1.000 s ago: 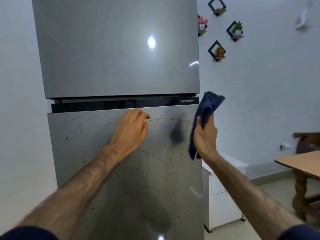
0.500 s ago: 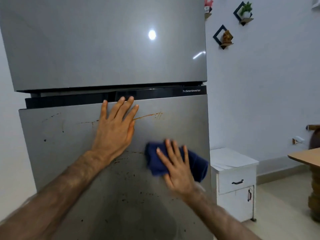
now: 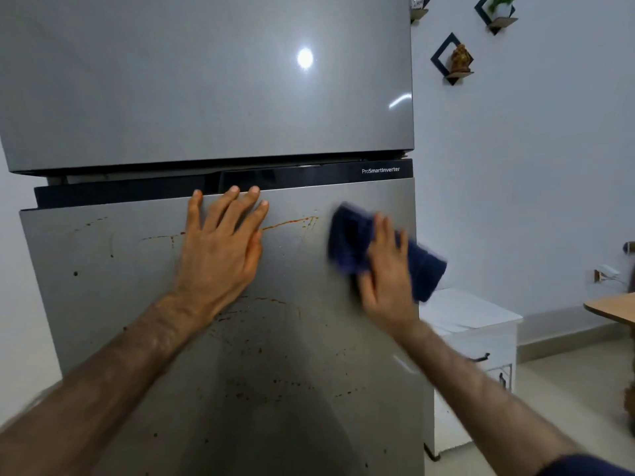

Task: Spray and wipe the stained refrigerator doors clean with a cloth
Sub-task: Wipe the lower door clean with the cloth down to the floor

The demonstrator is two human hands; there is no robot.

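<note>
MOVED: cloth (image 3: 350, 242) and right hand (image 3: 386, 269) now higher and further right on lower door (image 3: 309, 338) than half a second ago | RIGHT: flat fingers press dark blue cloth near door's right edge | LEFT: left hand (image 3: 220, 249) flat, fingers spread, at door's top edge | STAINS: orange streak (image 3: 292, 222) between hands

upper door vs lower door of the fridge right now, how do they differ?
The upper door looks clean, with only a light glare; the lower door carries reddish streaks and dark specks. Nothing touches the upper door; on the lower door the left hand rests flat and the right hand presses a blue cloth. Both are grey and closed.
</note>
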